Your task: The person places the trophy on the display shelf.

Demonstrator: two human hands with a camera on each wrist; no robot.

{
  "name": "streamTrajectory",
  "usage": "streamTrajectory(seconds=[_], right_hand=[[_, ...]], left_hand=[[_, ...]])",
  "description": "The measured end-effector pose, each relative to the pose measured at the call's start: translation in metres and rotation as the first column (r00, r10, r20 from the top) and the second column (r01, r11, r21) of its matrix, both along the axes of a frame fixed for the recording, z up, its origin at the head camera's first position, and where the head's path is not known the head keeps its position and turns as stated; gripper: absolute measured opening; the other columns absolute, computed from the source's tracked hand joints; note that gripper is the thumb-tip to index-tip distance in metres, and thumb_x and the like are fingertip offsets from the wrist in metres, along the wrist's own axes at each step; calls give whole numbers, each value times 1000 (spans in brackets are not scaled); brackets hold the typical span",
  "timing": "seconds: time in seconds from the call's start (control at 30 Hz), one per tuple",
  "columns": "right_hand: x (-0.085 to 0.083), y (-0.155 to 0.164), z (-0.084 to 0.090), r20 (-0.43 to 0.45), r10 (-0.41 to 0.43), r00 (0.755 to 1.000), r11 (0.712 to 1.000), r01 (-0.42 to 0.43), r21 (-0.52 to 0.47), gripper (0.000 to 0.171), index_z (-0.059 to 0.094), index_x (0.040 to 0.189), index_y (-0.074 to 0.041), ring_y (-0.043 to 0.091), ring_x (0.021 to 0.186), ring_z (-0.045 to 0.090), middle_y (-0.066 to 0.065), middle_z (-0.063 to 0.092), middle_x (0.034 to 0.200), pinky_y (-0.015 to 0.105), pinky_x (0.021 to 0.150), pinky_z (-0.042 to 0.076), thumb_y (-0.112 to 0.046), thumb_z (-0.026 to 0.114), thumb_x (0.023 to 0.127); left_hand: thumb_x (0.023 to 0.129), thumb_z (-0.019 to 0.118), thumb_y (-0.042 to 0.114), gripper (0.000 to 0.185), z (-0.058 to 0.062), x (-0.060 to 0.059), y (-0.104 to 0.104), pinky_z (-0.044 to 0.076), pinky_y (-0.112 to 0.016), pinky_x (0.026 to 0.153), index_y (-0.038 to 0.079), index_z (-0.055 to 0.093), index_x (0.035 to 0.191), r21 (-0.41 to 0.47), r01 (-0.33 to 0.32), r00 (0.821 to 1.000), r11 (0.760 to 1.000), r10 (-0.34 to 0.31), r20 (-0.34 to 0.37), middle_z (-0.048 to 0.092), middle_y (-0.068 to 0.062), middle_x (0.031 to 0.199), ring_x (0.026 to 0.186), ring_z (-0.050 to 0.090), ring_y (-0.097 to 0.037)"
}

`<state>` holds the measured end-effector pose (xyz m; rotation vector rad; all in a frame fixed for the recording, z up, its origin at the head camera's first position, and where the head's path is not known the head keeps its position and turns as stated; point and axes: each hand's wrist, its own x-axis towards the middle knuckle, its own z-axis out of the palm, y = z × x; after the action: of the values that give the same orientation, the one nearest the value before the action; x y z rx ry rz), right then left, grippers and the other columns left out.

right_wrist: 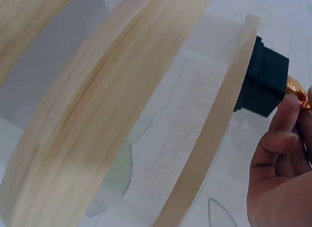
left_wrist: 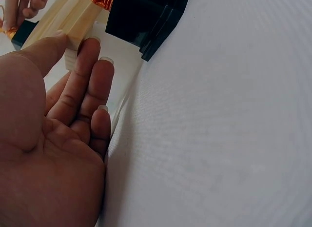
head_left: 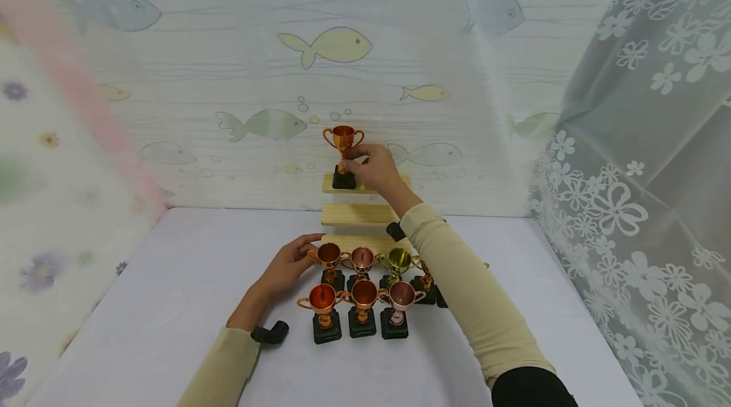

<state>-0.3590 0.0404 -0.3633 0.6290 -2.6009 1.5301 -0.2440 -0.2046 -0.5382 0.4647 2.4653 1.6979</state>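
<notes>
A three-step wooden stand (head_left: 356, 214) rises against the back wall. On its top step (right_wrist: 209, 139) stands an orange trophy cup (head_left: 343, 140) on a black base (right_wrist: 261, 85). My right hand (head_left: 374, 167) pinches that cup's stem. Several small trophy cups sit in two rows on the white table (head_left: 171, 305) before the stand. My left hand (head_left: 291, 262) lies flat beside the rear-left cup (head_left: 329, 258), fingers straight, touching the lowest step (left_wrist: 58, 22). In the left wrist view the fingers (left_wrist: 92, 85) are extended and hold nothing.
Fish-patterned wallpaper (head_left: 325, 45) backs the stand. A lace curtain (head_left: 645, 204) hangs at the right, and a floral sheet (head_left: 51, 191) at the left. Wrist cameras show as black parts (head_left: 270, 333) near the left sleeve.
</notes>
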Motion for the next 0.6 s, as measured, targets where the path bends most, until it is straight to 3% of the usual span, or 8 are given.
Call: streamTrajectory(seconds=[0.23, 0.6], right_hand=[[5, 15, 1, -7, 59, 998, 996, -58, 64, 29, 76, 127, -11, 29, 87, 73, 7, 71, 131, 39, 75, 57, -27, 73, 103], [20, 52, 14, -47, 106, 993, 983, -97, 157, 32, 73, 128, -6, 26, 85, 73, 8, 72, 121, 39, 72, 57, -25, 72, 103]], left_hand=[[109, 62, 16, 49, -1, -1, 0, 48, -23, 98, 10, 49, 156, 5, 5, 1000, 1000, -5, -2, 75, -7, 114, 110, 70, -19], [109, 63, 17, 50, 0, -1, -1, 48, -23, 98, 9, 49, 156, 17, 12, 1000, 1000, -12, -8, 75, -8, 115, 113, 70, -21]])
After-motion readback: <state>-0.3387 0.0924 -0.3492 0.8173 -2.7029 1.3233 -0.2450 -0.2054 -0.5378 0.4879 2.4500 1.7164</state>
